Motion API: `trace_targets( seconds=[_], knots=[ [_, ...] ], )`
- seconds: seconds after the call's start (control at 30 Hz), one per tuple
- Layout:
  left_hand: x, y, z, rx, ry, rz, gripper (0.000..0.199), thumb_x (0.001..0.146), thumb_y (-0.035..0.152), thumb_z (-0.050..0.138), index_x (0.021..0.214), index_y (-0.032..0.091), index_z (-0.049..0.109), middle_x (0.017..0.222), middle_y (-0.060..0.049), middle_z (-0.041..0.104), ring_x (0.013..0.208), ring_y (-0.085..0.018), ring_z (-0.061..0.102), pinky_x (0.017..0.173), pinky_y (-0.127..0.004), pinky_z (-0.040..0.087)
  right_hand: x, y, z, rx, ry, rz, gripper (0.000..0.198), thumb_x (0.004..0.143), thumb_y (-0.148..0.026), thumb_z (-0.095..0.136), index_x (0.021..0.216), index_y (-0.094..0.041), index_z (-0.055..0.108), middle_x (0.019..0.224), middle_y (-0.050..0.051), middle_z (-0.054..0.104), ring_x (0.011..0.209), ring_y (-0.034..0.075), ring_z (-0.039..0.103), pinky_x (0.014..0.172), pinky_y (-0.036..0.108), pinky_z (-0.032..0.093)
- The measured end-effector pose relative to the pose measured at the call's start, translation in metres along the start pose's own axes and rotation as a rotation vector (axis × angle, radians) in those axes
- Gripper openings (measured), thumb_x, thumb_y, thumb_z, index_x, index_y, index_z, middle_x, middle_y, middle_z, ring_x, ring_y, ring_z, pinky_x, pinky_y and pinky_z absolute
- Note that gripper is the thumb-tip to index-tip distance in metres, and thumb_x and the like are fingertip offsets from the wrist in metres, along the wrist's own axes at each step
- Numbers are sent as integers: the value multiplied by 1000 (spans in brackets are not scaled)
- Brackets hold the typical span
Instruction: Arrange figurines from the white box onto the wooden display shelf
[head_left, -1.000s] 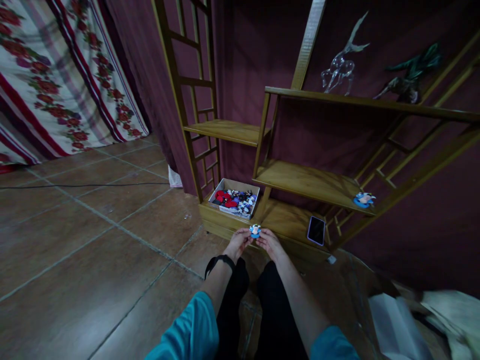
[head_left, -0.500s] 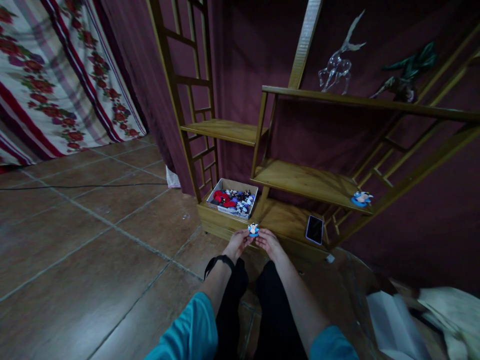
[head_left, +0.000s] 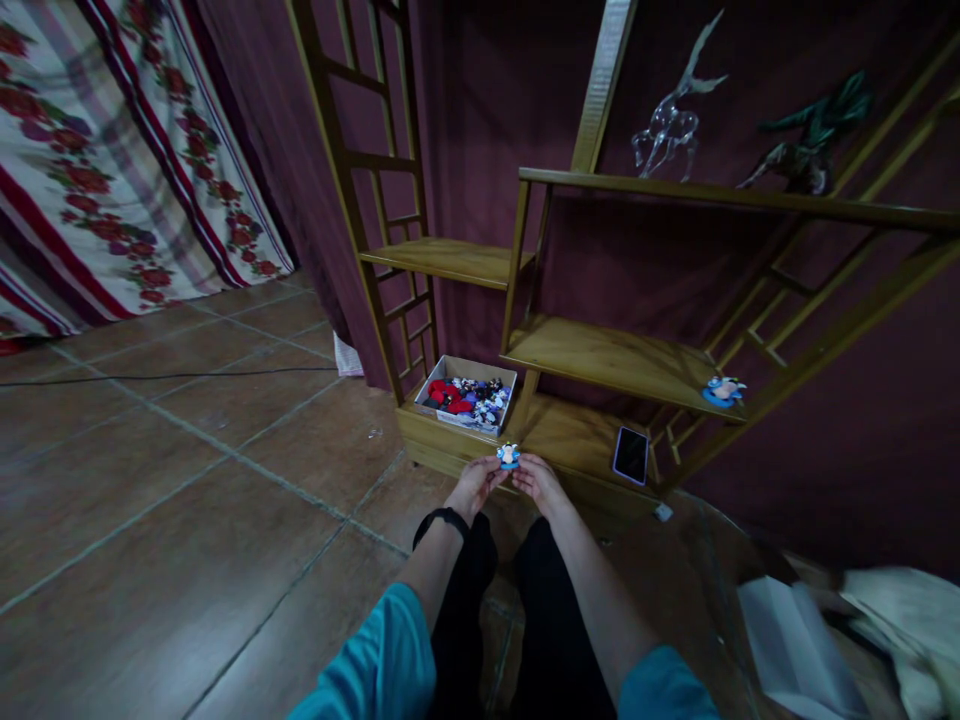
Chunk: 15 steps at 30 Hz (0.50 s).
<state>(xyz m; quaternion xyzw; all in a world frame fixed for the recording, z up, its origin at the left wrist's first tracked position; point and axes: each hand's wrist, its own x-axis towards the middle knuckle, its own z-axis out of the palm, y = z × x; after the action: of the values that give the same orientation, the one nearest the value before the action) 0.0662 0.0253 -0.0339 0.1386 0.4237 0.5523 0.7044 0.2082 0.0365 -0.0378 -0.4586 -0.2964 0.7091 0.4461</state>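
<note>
A small figurine on a blue base (head_left: 508,457) is held between both hands, just in front of the lowest board of a wooden shelf unit (head_left: 600,360). My left hand (head_left: 472,484) grips it from the left and my right hand (head_left: 538,481) from the right. A black band sits on my left wrist. Behind the hands, a white box (head_left: 469,394) full of several small red, white and dark figurines rests on the bottom shelf. Another blue-based figurine (head_left: 721,391) stands on the middle shelf at the right.
A phone (head_left: 631,454) lies on the bottom shelf right of my hands. A glass deer (head_left: 671,118) and a dark green figure (head_left: 814,140) stand on the top shelf. Floral cloth (head_left: 112,170) hangs at the left over a tiled floor. Papers (head_left: 810,640) lie at lower right.
The view has drifted slightly. Both hands stay closed on the small figurine in the same spot.
</note>
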Motion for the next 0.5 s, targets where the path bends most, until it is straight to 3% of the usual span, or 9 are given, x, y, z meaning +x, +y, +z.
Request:
trace_targets(
  seconds=[0.5],
  knots=[
    [0,0,-6,71,15,1,11,64,6,66,71,12,59,64,-4,65,53,-10,60,57,-22,50,4,3,-1,-9,-3,6,19,66,-26,67,80,-20,56,71,1,66,57,10,60,59,23,50]
  ],
)
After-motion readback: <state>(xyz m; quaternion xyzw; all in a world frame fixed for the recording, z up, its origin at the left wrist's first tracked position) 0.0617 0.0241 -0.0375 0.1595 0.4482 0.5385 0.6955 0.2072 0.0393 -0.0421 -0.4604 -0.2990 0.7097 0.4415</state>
